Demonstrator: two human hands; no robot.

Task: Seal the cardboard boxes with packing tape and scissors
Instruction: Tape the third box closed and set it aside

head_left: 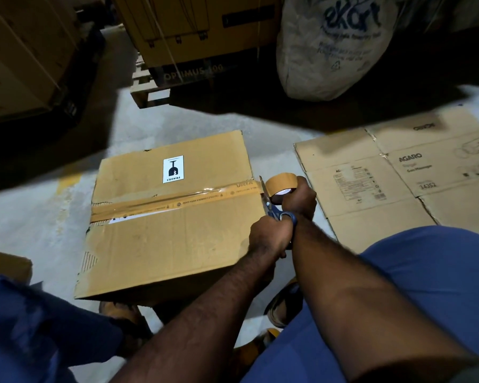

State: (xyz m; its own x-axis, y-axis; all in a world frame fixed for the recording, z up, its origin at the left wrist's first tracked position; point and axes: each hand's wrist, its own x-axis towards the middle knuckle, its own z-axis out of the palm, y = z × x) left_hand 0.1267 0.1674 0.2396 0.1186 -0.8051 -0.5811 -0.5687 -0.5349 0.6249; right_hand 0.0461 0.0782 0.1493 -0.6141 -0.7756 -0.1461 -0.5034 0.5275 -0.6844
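Concrete warehouse floor [39, 211], dim light, stacked cartons [194, 29] and a printed sack [338, 51] at the back, a flattened carton [385, 189] lying off to the right. Person squatted over one closed box [172, 244] on the floor, right in front of the knees. Tape strip [177, 201] ran along the top seam, long axis left to right, climbing slightly toward the right edge. Everything that mattered sat at that right edge: both hands were there, touching each other, well off the box's centre. Right hand [299, 200] was wrapped round the tape roll [284, 185], holding it just past the box corner so the tape seemed to bridge from box to roll. Left hand [268, 239] gripped the scissors [268, 205] by the blue handles, blades pointing away from the person, roughly square across the tape line, tips at the bridge between box edge and roll. Couldn't tell whether the blades were apart or closed on the tape. My read: the cut goes crosswise right there; left hand was the one nearer the box, right hand would need to hold tension outboard.
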